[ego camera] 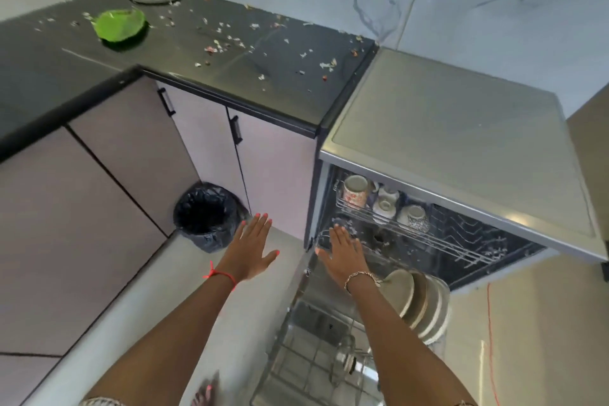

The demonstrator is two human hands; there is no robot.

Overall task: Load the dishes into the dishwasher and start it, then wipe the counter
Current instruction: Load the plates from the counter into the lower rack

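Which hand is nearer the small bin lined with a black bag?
Left. The left hand is just right of the black-lined bin; the right hand is farther right, by the open grey dishwasher.

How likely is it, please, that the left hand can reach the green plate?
Probably yes: the left hand is open and empty and nothing blocks the green plate, though it may need a step closer.
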